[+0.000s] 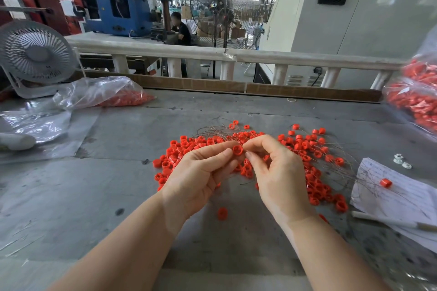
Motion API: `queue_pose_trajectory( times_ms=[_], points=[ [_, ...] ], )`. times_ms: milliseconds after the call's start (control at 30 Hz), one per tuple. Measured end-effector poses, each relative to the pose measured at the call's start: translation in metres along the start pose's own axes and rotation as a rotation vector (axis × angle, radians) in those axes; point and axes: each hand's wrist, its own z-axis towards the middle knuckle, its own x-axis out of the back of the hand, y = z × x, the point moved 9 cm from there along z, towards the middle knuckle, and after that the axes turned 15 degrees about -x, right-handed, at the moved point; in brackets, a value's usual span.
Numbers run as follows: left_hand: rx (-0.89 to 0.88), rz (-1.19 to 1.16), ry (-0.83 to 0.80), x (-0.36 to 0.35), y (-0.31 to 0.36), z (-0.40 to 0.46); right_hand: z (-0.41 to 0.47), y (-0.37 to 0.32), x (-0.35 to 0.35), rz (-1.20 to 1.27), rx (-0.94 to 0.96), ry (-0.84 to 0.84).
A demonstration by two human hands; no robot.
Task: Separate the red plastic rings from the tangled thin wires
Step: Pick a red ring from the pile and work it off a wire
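Red rings (314,186) and wires (345,160) litter the grey factory bench (118,139) — both hands' fingers (222,155) pinch one ring (237,150).

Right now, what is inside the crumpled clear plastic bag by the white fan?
Through the crumpled clear plastic bag shows a heap of orange-red plastic pieces, seemingly rings like the loose ones. Folds and glare hide how many, and whether wires lie among them.

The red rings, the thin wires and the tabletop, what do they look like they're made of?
Rings: likely moulded plastic, uniform bright red with a slight sheen. Wires: thin bare metal, probably, brownish strands that hold curved shapes. Tabletop: dull grey sheet, scuffed and stained; possibly metal or a mat, I cannot tell which.
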Motion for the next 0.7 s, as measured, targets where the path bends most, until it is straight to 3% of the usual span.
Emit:
queue_pose_trajectory(
  times_ms=[700],
  points=[
    [-0.024,-0.01,-0.015,-0.0013,0.0017,-0.0002,0.0024,0.0052,-0.0018,0.044,-0.069,-0.032]
  ],
)
